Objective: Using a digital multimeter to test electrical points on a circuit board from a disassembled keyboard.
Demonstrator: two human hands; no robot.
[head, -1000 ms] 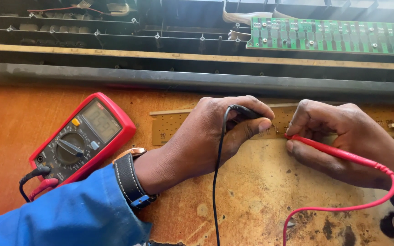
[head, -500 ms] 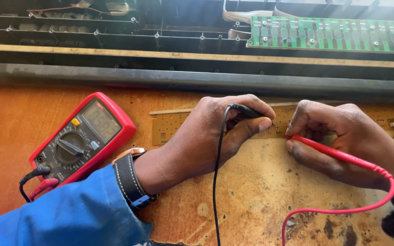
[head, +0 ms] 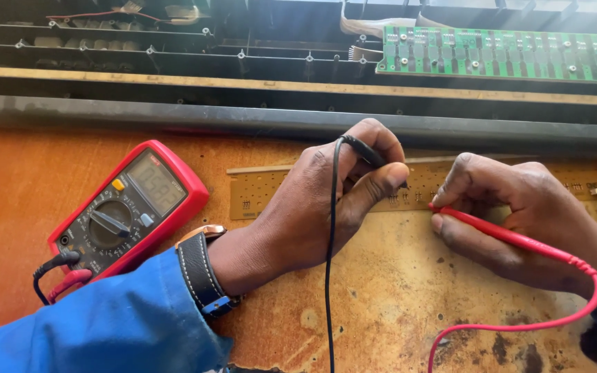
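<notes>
Electronics repair workshop: stained wooden workbench [head: 29, 179], red multimeter [head: 129, 207] with leads, bare tan circuit strip [head: 257, 193], green circuit board [head: 506, 54], opened equipment chassis [head: 174, 52].

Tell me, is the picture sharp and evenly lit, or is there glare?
Head view: bright, warm light, fairly sharp throughout; the meter screen looks washed out, digits unreadable; the left hand casts a soft shadow on the tan board; the open casing at the top stays dark.
</notes>
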